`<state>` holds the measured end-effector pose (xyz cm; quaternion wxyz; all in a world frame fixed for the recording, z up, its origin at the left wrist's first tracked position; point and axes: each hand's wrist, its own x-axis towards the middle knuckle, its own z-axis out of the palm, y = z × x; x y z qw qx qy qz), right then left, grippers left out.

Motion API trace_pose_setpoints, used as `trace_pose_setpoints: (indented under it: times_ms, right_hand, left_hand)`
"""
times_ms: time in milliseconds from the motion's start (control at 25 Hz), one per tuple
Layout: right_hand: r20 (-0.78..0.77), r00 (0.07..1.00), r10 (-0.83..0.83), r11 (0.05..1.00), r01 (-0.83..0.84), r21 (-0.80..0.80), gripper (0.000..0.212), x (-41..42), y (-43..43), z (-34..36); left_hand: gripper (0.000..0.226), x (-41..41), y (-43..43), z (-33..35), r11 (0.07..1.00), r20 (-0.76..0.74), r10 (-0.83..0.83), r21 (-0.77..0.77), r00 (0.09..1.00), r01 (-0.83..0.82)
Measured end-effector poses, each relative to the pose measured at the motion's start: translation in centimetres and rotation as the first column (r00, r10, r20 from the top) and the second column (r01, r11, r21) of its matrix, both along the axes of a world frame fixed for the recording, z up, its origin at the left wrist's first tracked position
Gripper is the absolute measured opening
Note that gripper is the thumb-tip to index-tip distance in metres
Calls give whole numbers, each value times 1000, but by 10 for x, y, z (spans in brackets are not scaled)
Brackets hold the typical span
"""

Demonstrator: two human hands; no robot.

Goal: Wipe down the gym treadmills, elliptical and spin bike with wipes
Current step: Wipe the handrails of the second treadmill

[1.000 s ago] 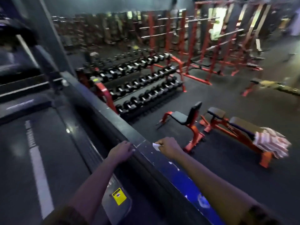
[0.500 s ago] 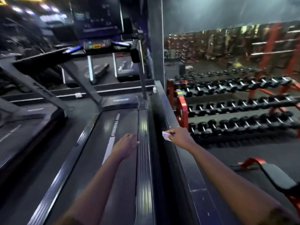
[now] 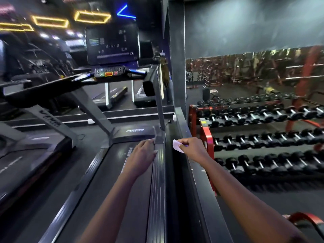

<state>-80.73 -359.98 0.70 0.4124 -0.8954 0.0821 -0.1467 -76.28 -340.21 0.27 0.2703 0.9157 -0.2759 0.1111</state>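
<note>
A black treadmill (image 3: 133,172) stretches ahead of me, its belt under my arms and its console screen (image 3: 112,42) up at the far end. My right hand (image 3: 194,149) pinches a small white wipe (image 3: 177,146) above the dark ledge (image 3: 198,181) along the treadmill's right side. My left hand (image 3: 143,153) hovers over the belt and the ribbed right side rail (image 3: 157,181), fingers relaxed and holding nothing.
A second treadmill (image 3: 35,142) stands to the left. Beyond the ledge on the right is a red rack of black dumbbells (image 3: 263,137). A grey pillar (image 3: 176,55) rises past the treadmill's right upright. A red bench end (image 3: 305,220) shows at lower right.
My view has swung left from the benches and dumbbell racks to face the treadmill and its console. Both hands stay raised in front; the right still pinches the wipe.
</note>
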Motion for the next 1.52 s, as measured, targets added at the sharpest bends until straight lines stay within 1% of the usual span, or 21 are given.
trace_pose_setpoints:
  times_ms: [120,240,400,480,560,640,720,760,840,920,1000,1120,1200,1280,1320,1400,1520]
  right_hand:
    - [55,998,-3,1000,4,-28,27,47,-15,18]
    - [116,993,8,1000,-5,-28,28,104,-30,34]
    - [287,958,-7,996,-19,90,28,196,-55,47]
    - [355,935,-9,986,-50,159,28,251,-68,57]
    - [403,914,-42,978,-45,204,28,303,-80,63]
    - [460,883,-97,969,-22,247,28,343,-87,66]
    - [528,840,-123,958,-38,283,27,370,-88,65]
    - [575,807,-134,953,-54,297,27,382,-86,64]
    - [684,711,-164,944,-88,317,26,400,-80,63]
    - [793,596,-126,949,-161,272,24,409,-70,67]
    - [866,500,0,961,-240,138,24,411,-55,72]
    - [884,426,192,960,-268,-79,32,417,-40,64]
    - [874,392,288,938,-301,-174,38,431,-44,60]
    - [847,408,341,912,-363,-192,40,453,-53,68]
    - [824,437,360,904,-383,-191,42,463,-57,74]
    - [771,497,399,896,-390,-212,44,480,-65,84]
    - [701,552,453,882,-392,-261,52,504,-78,91]
  left_hand:
    - [50,46,-14,18,999,76,27,-25,997,-25]
    - [54,100,-27,33,999,183,42,-12,982,-41]
    - [63,186,-45,50,998,331,60,-3,942,-62]
    - [72,234,-61,59,995,397,101,-24,912,-100]
    - [81,278,-77,66,990,451,134,-17,882,-142]
    - [88,313,-87,73,983,477,174,-32,862,-180]
    - [94,338,-94,76,980,503,187,-39,844,-194]
    - [96,349,-97,77,979,517,190,-42,834,-197]
    - [101,363,-101,78,979,558,185,-31,809,-202]
    - [99,370,-101,78,978,596,178,-21,783,-206]
    - [86,373,-100,79,980,629,179,-50,757,-190]
    - [72,373,-100,78,984,643,175,-91,745,-152]
    - [70,375,-100,76,986,654,163,-88,739,-140]
    - [70,377,-101,76,987,672,157,-85,724,-136]
    - [70,376,-100,76,987,677,157,-86,719,-134]
    - [69,376,-100,75,987,680,157,-88,716,-133]
    - [69,375,-101,75,986,662,167,-96,731,-139]
